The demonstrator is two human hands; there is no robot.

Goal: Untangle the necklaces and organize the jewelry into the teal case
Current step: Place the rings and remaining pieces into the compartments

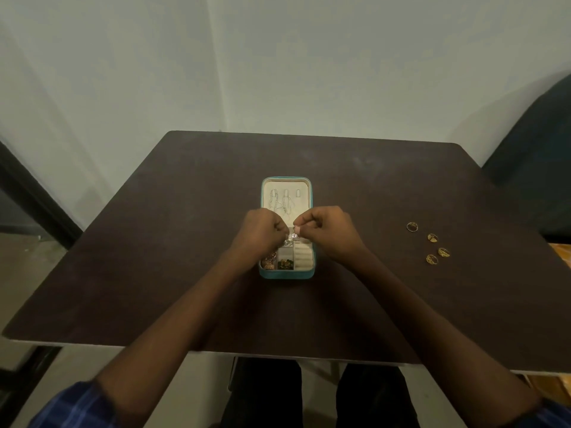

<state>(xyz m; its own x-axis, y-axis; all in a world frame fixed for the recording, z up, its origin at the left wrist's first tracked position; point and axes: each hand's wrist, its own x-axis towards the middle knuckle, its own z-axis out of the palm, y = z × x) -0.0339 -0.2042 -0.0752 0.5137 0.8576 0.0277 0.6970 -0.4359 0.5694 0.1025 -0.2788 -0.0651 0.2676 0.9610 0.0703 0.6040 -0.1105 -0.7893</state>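
**Both hands pinching a small silver piece over the open teal case**

The teal case (287,274) is lying open in the middle of the dark worktop (154,242), its lid folded flat away from the person. The lid's cream lining is showing thin silver necklaces (280,202) hanging in loops from two of its three small hooks, just beyond the fingers. The third hook, on the right, is standing bare.

The left hand (258,231) and the right hand (327,230) are meeting above the middle of the case, knuckles up, both curled nearly closed. The fingers (296,227) of the right hand are pinching together at the tips, and a small shiny silver piece (293,236) is sitting between the two hands' fingertips. Whether it is a pendant, a clasp or a bit of chain is too small to tell, and exactly which hand has the firmer hold is unclear.

Just below the fingers, the case's tray is divided into compartments. The left one is holding coppery gold jewelry (269,261), the near middle one is holding a dark green and gold piece (285,264), and the right one is filled with cream ring rolls (302,256).

Well to the right of the fingers, four gold rings (432,237) are lying loose on the worktop, apart from one another.
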